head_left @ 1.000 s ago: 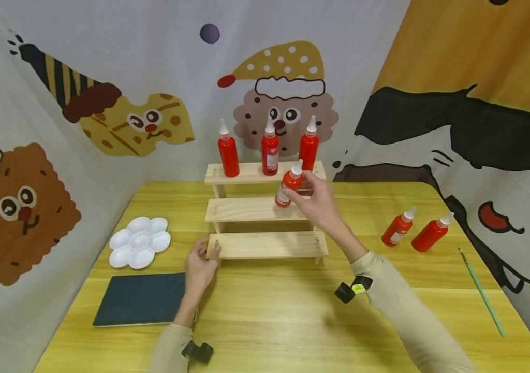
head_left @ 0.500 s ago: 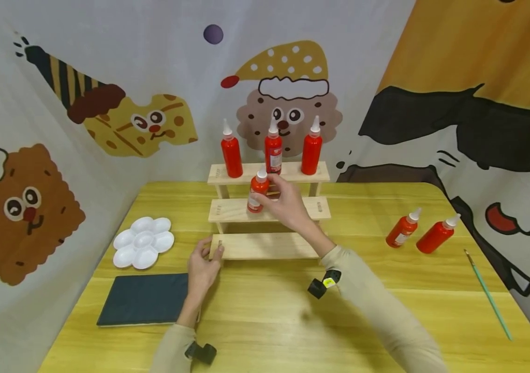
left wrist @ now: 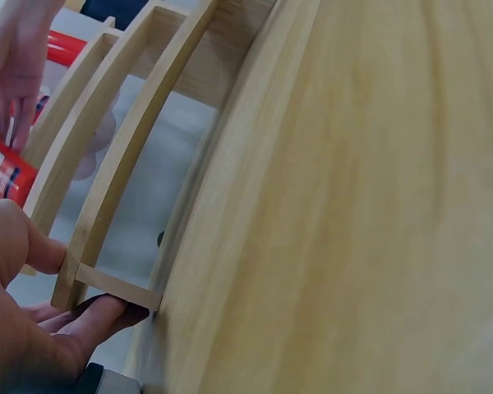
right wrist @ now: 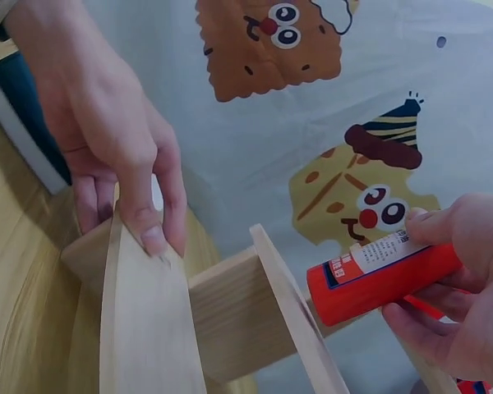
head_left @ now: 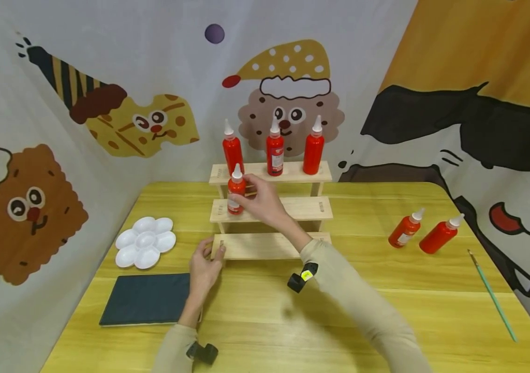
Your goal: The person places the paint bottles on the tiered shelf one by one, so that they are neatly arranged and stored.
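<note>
My right hand (head_left: 264,201) grips a red squeeze bottle (head_left: 235,192) with a white pointed cap. The bottle stands upright at the left end of the middle step (head_left: 293,208) of a three-step wooden rack. In the right wrist view the bottle's base (right wrist: 333,295) is close over the step's edge; I cannot tell whether it touches. My left hand (head_left: 205,267) pinches the left end of the bottom step (head_left: 265,246), thumb on top and fingers under it in the left wrist view. Three similar bottles stand on the top step: left (head_left: 231,150), middle (head_left: 275,155) and right (head_left: 313,154).
Two more red bottles, one nearer (head_left: 405,230) and one farther right (head_left: 439,237), stand on the table's right side. Beside them lies a green paintbrush (head_left: 493,295). A white flower-shaped palette (head_left: 146,241) and a dark notebook (head_left: 146,299) lie at left. A printed cloth (head_left: 153,62) hangs behind.
My right hand has carried the bottle leftward along the middle step, from its right part to its left end. The left hand keeps its hold on the bottom step.
</note>
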A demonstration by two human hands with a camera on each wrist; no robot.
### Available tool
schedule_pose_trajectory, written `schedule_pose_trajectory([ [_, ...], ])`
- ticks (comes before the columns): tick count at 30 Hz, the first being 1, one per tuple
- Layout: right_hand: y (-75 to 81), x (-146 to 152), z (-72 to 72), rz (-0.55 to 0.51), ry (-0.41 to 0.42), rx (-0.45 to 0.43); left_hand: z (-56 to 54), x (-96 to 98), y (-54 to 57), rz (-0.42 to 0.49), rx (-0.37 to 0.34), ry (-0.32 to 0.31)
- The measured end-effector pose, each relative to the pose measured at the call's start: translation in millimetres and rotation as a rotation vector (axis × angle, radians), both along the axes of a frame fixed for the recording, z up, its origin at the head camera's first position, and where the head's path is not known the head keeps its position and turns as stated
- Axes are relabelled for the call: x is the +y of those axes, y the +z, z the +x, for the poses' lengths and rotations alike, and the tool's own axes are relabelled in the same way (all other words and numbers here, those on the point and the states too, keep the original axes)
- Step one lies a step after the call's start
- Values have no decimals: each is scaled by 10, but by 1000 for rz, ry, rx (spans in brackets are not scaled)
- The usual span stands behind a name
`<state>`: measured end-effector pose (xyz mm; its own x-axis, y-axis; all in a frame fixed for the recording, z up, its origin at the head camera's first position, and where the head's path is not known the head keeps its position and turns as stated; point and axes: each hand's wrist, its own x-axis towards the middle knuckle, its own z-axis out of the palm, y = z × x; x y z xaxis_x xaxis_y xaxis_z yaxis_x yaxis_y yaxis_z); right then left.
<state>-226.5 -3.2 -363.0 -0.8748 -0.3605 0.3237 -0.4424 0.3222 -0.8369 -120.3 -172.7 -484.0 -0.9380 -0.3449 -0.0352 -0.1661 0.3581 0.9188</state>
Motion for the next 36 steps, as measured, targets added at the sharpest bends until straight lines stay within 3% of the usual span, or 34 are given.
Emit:
schedule_pose_trajectory([
  [8, 17, -146, -47, 26, -3, -55, -9, -4, -5, -8, -7, -1],
  [18, 32, -192, -60, 83, 26, -32, -9, -4, 19, -5, -12, -6],
  [24, 105, -58, 50, 54, 32, -9, -5, -12, 13, -4, -20, -5],
  [36, 313, 351, 265, 93, 1, 105, -8, 0, 3, -25, -28, 10],
])
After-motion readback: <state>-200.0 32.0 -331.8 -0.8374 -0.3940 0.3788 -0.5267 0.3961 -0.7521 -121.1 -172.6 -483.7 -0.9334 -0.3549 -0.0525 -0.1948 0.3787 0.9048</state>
